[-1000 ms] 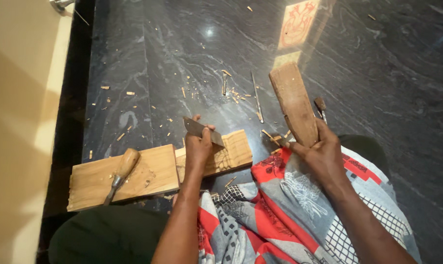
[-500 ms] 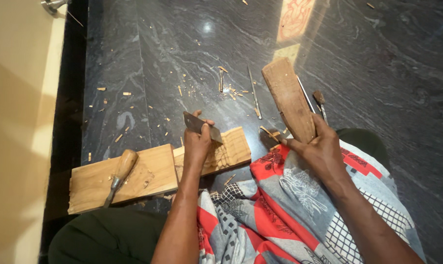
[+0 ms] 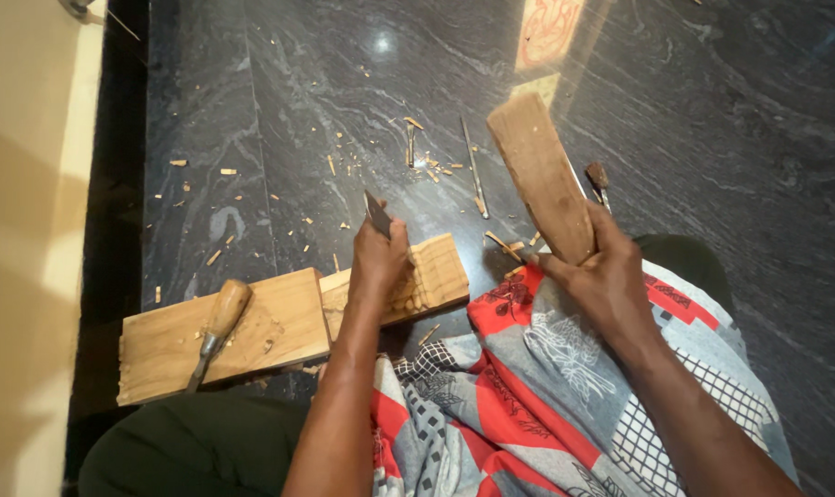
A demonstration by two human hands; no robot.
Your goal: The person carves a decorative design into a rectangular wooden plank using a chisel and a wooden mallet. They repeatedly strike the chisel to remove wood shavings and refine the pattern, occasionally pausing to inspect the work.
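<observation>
Holding that wooden mallet block (image 3: pixel 540 175) raised in your right hand (image 3: pixel 602 276), right of centre in the frame, you risk most from a blow that lands off the chisel's (image 3: pixel 378 214) end: it sits low near your left hand's (image 3: pixel 379 260) knuckles, so a glancing strike could catch your fingers or kick the blade sideways. The carved wooden piece (image 3: pixel 431 276) lies at mid-frame on the dark stone floor (image 3: pixel 279 110), resting against the plain plank (image 3: pixel 252 327) at lower left and seemingly held only by your hand's weight, so a hard hit may make it skid on the polished surface. Your left arm runs straight up from the bottom edge, the hand closed tight round the chisel, its flat metal tilted toward the upper left. Your right arm comes in from the lower right, wrist cocked, fingers wrapped about the block's lower end. A wooden-handled tool (image 3: pixel 217 322) lies loose on the plank, and thin tools (image 3: pixel 474 170) and wood chips (image 3: pixel 417 156) lie scattered above, where they could slip under a shifting piece.
</observation>
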